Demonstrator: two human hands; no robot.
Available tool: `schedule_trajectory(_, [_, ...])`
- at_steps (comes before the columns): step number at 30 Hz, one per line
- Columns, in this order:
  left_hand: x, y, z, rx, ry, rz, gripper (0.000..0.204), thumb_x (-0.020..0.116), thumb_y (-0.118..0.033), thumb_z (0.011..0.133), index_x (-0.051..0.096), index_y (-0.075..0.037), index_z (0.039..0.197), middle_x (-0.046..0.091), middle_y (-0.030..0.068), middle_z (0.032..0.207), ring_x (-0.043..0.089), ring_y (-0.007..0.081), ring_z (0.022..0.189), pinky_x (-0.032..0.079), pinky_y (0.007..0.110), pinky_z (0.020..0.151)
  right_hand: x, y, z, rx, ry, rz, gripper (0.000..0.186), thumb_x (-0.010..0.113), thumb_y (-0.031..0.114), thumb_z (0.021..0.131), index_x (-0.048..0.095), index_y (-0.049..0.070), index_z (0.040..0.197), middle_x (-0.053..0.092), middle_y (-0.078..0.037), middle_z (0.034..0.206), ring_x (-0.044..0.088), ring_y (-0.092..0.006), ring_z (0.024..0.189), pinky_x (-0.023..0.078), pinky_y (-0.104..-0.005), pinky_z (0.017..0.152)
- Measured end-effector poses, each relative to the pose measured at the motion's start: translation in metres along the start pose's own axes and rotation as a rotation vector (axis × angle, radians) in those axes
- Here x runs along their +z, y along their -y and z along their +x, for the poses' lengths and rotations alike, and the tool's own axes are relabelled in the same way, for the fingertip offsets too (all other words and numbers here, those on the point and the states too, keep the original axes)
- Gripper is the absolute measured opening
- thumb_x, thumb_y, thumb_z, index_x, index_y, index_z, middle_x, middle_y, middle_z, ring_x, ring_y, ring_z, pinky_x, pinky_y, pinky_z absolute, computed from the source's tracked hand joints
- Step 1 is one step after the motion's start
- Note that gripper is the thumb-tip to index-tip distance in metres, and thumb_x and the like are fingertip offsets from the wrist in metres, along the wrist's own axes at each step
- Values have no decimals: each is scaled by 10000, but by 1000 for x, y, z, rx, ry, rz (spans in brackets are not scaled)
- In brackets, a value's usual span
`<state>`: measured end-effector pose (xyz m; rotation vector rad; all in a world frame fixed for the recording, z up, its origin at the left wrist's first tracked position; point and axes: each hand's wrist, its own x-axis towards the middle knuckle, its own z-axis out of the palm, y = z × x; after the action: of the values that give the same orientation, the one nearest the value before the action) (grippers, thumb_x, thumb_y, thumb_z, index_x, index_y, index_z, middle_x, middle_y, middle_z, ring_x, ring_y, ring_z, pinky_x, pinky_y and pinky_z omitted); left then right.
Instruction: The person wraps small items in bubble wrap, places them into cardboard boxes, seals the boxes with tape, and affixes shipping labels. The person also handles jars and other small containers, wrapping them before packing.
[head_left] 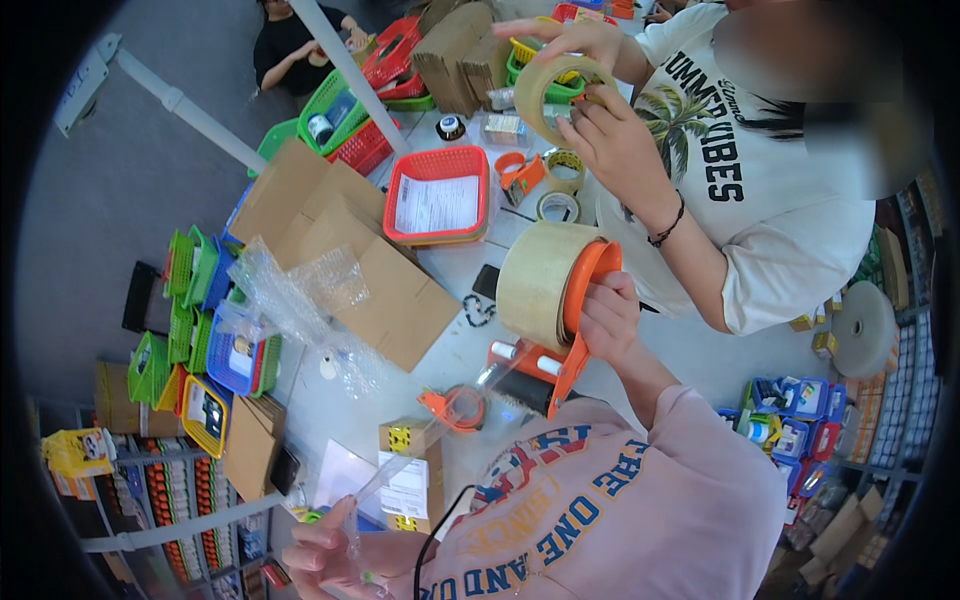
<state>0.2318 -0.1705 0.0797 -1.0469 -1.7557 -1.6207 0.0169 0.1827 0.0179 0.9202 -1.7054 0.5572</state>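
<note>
- Orange plastic hand-held tape dispenser point(572, 365) with a wide tan tape roll: held up above the white tabletop point(400, 395), in front of the pink shirt.
- The right hand point(610, 315) has its grip closed round the handle; a firm, steady wrist should stop the heavy roll from tipping.
- A narrow clear tape strip point(428, 437) runs from it to the left hand point(335, 555), whose grip pinches the strip's far part; holding only the edges would probably spare the adhesive.
- Even tension looks wise: slack could fold or stick to itself.
- The strip crosses in view over a brown cardboard carton point(434, 480) with yellow-and-black tape and a small orange tape dispenser point(455, 410); better to clear both.
- Farther out, crumpled transparent bubble wrap point(310, 290) could snag loose tape.
</note>
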Motion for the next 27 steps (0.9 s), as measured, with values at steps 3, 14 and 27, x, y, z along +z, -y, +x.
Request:
schedule_trajectory(3, [9,-1,-3,-49,-26,73,733,892,-362,516,567,-392,1172,355,71,1379,391,289,1212,412,635,926,2,-3,-10,-39,17,19,131,585,93,626,562,30,739,615,-79,702,614,-188,637,398,-298,602])
schedule_trajectory(14, [43,51,18,-595,-257,276,861,791,-399,637,416,-37,1322,477,207,1263,495,306,1143,409,400,933,25,0,-12,605,105,459,383,786,82,543,576,5,854,601,-97,764,566,-212,610,437,-329,673])
schedule_trajectory(27, [128,189,55,-1138,-167,-367,620,627,-20,826,361,-55,1386,456,95,1323,505,174,1146,432,305,932,12,32,-41,1510,296,1307,626,826,49,550,476,-11,1066,590,-82,986,592,-134,913,506,-280,766])
